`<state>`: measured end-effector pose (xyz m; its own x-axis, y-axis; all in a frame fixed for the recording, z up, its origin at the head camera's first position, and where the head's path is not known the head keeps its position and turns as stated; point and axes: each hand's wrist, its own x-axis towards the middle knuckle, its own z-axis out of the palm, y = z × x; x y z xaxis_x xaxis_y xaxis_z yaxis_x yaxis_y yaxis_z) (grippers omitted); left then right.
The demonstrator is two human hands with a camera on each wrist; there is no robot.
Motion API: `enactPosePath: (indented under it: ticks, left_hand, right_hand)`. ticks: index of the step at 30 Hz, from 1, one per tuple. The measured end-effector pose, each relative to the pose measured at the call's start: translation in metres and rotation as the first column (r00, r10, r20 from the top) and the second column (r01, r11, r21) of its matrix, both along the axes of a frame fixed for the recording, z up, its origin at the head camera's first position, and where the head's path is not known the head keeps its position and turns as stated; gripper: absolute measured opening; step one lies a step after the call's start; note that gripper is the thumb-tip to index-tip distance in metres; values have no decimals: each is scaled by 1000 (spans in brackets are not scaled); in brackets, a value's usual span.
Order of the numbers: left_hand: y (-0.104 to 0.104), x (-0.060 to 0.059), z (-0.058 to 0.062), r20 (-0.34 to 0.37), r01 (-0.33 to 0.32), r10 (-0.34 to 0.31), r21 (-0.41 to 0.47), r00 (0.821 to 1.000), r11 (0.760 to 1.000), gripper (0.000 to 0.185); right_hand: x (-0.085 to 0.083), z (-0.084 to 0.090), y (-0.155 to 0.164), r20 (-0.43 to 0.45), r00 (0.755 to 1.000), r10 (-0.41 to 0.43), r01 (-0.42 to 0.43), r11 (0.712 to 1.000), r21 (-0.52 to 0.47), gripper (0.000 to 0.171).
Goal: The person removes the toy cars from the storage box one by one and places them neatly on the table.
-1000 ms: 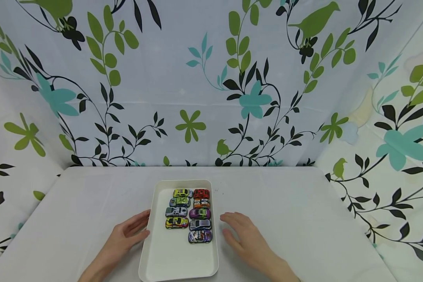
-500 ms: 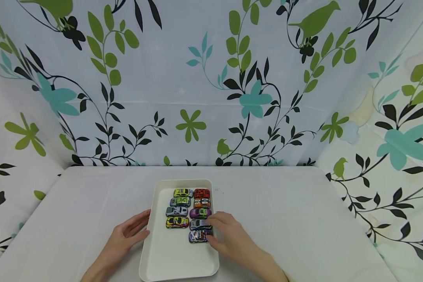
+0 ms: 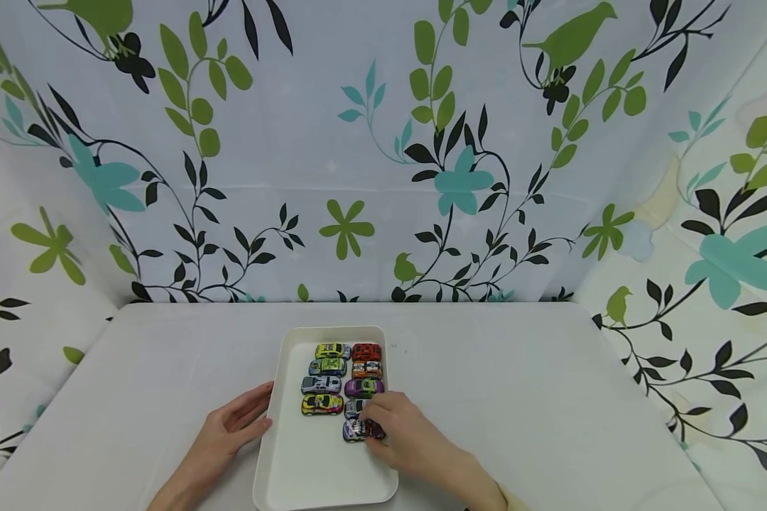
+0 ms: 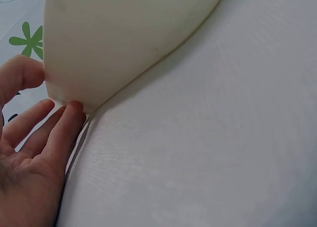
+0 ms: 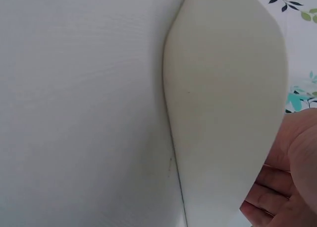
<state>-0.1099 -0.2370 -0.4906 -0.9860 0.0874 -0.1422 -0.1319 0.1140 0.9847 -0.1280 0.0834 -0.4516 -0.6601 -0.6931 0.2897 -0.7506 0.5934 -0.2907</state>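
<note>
A white tray [image 3: 294, 454] lies on the table with several toy cars parked in two columns. My right hand [image 3: 376, 424] reaches over the tray's right rim, its fingers curled round the nearest car [image 3: 355, 431] of the right column, a white and purple one, and partly covering the grey car [image 3: 353, 406] behind it. My left hand [image 3: 260, 410] lies flat on the table with straight fingers against the tray's left wall. In the left wrist view the fingertips [image 4: 74, 108] touch the tray wall [image 4: 124, 34]. The right wrist view shows only the tray's outer wall [image 5: 223, 113] and my right hand's palm [image 5: 292, 187].
The table [image 3: 518, 383] is covered in white cloth. Leaf and bird patterned curtains [image 3: 371, 156] close it in at the back and both sides. A yellow car [image 3: 322, 404] and a purple car [image 3: 361, 387] sit close to my right hand's fingers.
My right hand moved left from the table beside the tray, over the rim, and closed on the nearest car. The left hand and tray stayed put.
</note>
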Motion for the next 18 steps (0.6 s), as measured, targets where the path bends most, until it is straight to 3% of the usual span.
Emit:
enactPosePath:
  ticks: [14, 18]
  left_hand:
    - [0, 1, 2, 21, -5, 5, -3, 1000, 1000, 66]
    - [0, 1, 3, 0, 1, -1, 4, 1000, 1000, 66]
  right_hand:
    - [-2, -11, -2, -52, 999, 10, -12, 1000, -26, 24]
    - [-1, -9, -3, -25, 1000, 4, -5, 1000, -27, 24]
